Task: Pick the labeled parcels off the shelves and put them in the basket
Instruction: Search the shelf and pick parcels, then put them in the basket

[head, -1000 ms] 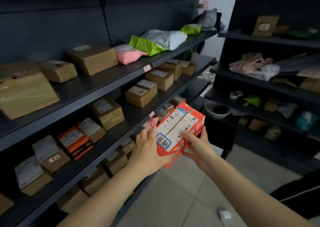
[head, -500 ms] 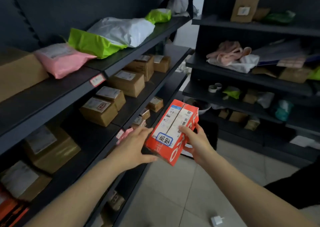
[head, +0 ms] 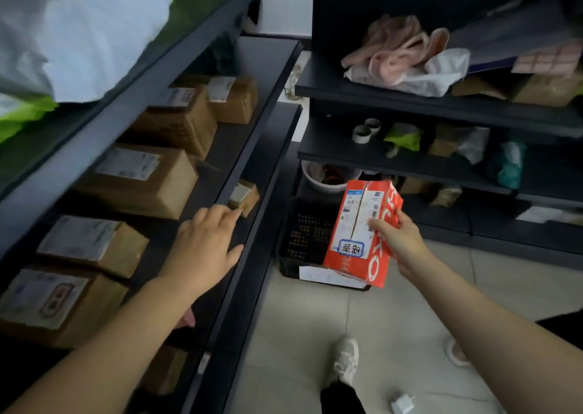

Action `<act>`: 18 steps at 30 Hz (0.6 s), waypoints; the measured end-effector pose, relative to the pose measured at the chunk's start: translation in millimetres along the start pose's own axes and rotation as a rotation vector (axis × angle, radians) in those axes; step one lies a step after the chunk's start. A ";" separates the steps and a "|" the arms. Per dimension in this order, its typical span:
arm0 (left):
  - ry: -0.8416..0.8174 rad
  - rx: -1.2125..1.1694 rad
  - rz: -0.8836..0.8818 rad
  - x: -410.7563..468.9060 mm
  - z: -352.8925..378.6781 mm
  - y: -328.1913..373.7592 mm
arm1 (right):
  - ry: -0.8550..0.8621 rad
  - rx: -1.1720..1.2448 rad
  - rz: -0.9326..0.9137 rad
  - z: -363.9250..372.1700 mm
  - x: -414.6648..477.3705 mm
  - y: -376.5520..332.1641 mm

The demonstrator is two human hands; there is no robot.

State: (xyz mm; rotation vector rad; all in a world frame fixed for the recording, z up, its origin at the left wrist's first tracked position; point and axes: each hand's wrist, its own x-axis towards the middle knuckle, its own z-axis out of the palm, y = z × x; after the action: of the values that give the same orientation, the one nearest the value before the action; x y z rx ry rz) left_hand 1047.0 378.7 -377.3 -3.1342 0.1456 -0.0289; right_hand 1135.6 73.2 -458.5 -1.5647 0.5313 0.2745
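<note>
1. Cardboard boxes (head: 138,177) line the shelf (head: 227,148); the left hand (head: 205,243) hovers at its edge, fingers loose, empty.
2. Black basket (head: 303,233) sits on the floor (head: 299,334) between the hands.
3. Red parcel (head: 362,233), nearly upright, is gripped by the right hand (head: 397,240), the nearer one, over the basket's right side.

The red parcel (head: 362,233), bearing a white shipping label and a blue-edged handwritten sticker, is held nearly upright in the air, gripped at its right edge by the right hand (head: 399,240). It is just in front of the black perforated basket (head: 307,233) standing on the floor. Brown cardboard parcels (head: 135,180) with white labels lie flat in rows on the dark shelves (head: 233,142) at the left.
</note>
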 end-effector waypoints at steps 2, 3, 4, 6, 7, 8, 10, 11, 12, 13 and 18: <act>-0.026 0.010 0.010 38.7 25.5 0.1 | 0.001 -0.018 0.033 4.4 49.5 7.6; -0.039 0.011 0.010 58.8 41.2 0.4 | -0.001 -0.030 0.044 7.1 75.8 13.6; -0.046 0.016 0.013 80.0 57.3 1.4 | -0.006 -0.042 0.056 10.2 102.0 20.5; -0.018 0.013 0.032 122.5 93.6 3.5 | -0.030 -0.088 0.084 18.4 153.0 36.9; 0.004 0.002 0.044 142.8 114.8 5.3 | -0.040 -0.109 0.096 23.2 178.5 47.7; 0.022 -0.012 0.054 162.3 135.7 7.3 | -0.046 -0.114 0.106 28.4 202.7 58.5; 0.053 -0.041 0.059 198.5 180.9 10.7 | -0.051 -0.113 0.128 39.3 252.7 87.6; 0.068 -0.053 0.060 214.6 205.5 11.6 | -0.059 -0.120 0.136 45.1 278.2 104.5; 0.079 -0.062 0.069 229.1 232.3 11.9 | -0.070 -0.124 0.143 51.5 303.1 122.7; 0.086 -0.063 0.087 242.2 260.8 11.0 | -0.081 -0.116 0.149 58.5 327.8 142.5; 0.084 -0.009 0.120 290.8 409.9 -6.8 | -0.104 -0.025 0.209 99.4 440.9 254.6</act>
State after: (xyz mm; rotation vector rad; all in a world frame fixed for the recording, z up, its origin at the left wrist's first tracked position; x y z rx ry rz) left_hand 1344.8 359.7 -781.8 -3.1272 0.3347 -0.1599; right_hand 1404.3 100.6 -901.4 -1.5112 0.6124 0.5203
